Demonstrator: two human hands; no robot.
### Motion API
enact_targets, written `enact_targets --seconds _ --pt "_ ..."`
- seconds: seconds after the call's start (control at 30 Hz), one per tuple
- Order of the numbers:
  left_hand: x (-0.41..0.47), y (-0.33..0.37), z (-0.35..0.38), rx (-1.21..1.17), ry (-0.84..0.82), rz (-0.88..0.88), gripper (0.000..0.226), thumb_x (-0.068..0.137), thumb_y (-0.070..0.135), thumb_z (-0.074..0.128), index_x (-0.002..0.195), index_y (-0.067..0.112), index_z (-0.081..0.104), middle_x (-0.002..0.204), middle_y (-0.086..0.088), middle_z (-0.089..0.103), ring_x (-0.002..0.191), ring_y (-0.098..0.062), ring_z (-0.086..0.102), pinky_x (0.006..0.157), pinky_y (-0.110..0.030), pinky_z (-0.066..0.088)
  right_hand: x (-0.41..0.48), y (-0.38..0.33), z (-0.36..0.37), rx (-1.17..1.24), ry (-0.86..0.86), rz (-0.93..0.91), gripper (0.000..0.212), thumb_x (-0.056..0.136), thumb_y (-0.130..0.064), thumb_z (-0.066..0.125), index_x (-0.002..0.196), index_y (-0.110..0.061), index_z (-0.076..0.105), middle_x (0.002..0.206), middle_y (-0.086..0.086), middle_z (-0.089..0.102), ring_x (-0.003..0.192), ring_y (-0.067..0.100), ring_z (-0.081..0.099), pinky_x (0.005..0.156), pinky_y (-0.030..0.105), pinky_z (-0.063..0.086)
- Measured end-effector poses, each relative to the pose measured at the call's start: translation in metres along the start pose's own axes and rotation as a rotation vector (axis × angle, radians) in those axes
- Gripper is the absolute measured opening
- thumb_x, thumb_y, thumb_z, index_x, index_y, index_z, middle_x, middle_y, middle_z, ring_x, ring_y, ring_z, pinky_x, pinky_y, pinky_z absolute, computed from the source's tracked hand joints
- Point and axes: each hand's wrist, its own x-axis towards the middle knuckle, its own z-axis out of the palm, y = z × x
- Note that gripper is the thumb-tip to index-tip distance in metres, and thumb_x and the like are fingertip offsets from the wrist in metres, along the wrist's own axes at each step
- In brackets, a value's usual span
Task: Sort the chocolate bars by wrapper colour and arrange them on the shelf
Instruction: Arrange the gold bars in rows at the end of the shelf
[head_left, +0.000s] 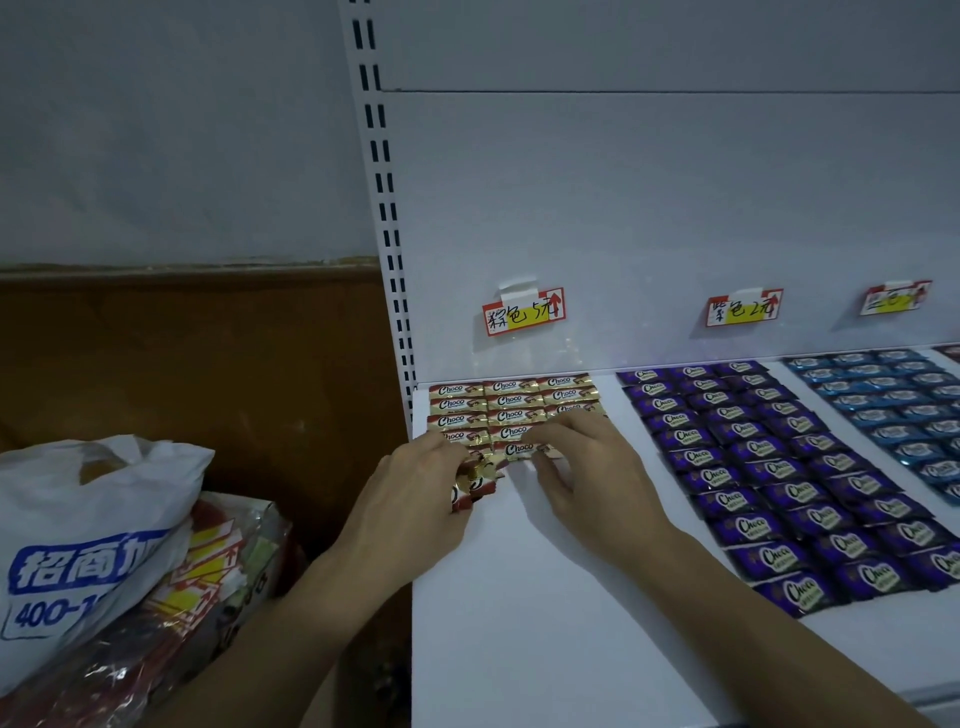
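Gold-wrapped chocolate bars (511, 402) are lying in a tidy grid of three columns at the back left corner of the white shelf (519, 597), right under the first price label (523, 312). From my station I am seeing the left hand (415, 499) hovering at the shelf's left edge, its fingers curling round a small bunch of gold bars (475, 486) and gripping them just in front of the grid. The right hand (587, 467) is reaching in beside it with bent fingers, pinching the front gold bar (519, 449) of the middle column. That bar is lying flat on the shelf and touching the bar behind it. Purple bars (779, 483) are filling the next block to the right in three long columns, running from the back panel towards the front edge under a second label (744, 307). Blue bars (893, 410) are sitting further right beneath a third label (894, 297); I am not making out the writing on that one. A slotted upright (387, 208) is standing at the shelf's left end. Left of the shelf, a white plastic bag (78, 535) with blue print is resting on packets of red-and-yellow tags (208, 561).
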Motion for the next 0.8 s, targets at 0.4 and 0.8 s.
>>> enact_targets --seconds 0.4,0.8 --pt "0.017 0.041 -0.006 -1.06 0.06 -0.351 0.016 0.095 0.012 0.068 0.08 0.007 0.067 0.056 -0.009 0.057 0.04 -0.01 0.042 0.04 -0.021 0.031 0.014 -0.002 -0.026 1.052 -0.09 0.389 0.024 0.078 0.01 0.078 0.098 0.002 0.069 0.087 0.028 0.068 0.078 0.029 0.067 0.07 0.03 0.056" --pt "0.019 0.055 0.02 -0.051 -0.036 0.035 0.033 0.086 0.019 0.068 0.117 0.028 0.064 0.117 0.011 0.062 0.106 -0.014 0.059 0.079 -0.024 0.046 -0.008 0.03 -0.031 -0.177 0.032 0.042 0.023 0.08 -0.001 0.073 0.093 -0.02 0.08 0.085 -0.001 0.068 0.078 0.028 0.062 0.062 0.037 0.052"
